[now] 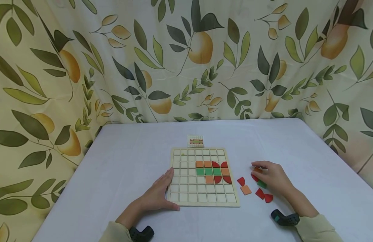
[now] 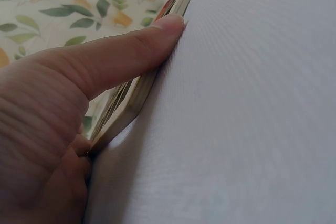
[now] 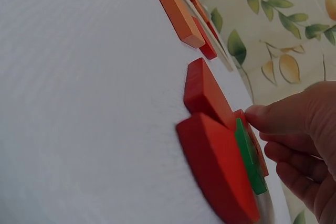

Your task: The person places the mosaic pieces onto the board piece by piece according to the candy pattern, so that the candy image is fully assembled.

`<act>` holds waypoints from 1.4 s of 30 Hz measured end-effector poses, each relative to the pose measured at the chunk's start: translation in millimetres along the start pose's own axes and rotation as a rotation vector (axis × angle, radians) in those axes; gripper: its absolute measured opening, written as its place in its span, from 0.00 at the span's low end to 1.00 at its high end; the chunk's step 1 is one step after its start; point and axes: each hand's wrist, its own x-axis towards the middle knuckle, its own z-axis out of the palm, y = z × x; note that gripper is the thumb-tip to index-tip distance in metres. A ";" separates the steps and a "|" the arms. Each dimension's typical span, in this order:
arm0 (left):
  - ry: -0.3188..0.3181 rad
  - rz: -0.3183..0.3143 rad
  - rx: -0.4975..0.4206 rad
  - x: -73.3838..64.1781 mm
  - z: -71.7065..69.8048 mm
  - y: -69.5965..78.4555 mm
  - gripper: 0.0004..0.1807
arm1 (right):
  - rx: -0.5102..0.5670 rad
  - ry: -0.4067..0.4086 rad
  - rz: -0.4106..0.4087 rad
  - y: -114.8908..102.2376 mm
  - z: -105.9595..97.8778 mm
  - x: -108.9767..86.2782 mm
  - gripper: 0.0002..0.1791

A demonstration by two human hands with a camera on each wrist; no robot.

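A square wooden grid board (image 1: 188, 198) lies on the table, with orange, green and red tiles set in its upper right cells. My left hand (image 1: 157, 193) braces its near left corner, straight fingers along the left side and thumb (image 2: 170, 27) against the front edge. To the right of the board, my right hand (image 1: 272, 176) is low over loose tiles, thumb and forefinger on either side of an orange tile (image 1: 258, 170); I cannot tell whether they pinch it. Beneath that hand a green tile (image 3: 251, 156) and a red one partly show.
Nearer me lie two red rounded tiles (image 3: 215, 166). Between these and the board are an orange square tile (image 1: 245, 190) and another red tile (image 1: 241, 181). A small pattern card (image 1: 195, 141) stands behind the board's far edge. Patterned curtain (image 1: 186, 84) hangs beyond the white tabletop (image 1: 138, 148).
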 end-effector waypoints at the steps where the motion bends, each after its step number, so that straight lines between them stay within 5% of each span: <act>1: 0.000 0.000 0.000 0.0 -0.1 -0.1 0.72 | 0.000 0.000 0.001 -0.2 -0.2 -0.2 0.20; 42: -0.016 -0.024 0.006 -0.2 0.9 0.7 0.72 | -0.021 -0.102 0.089 14.1 -10.0 -3.4 0.20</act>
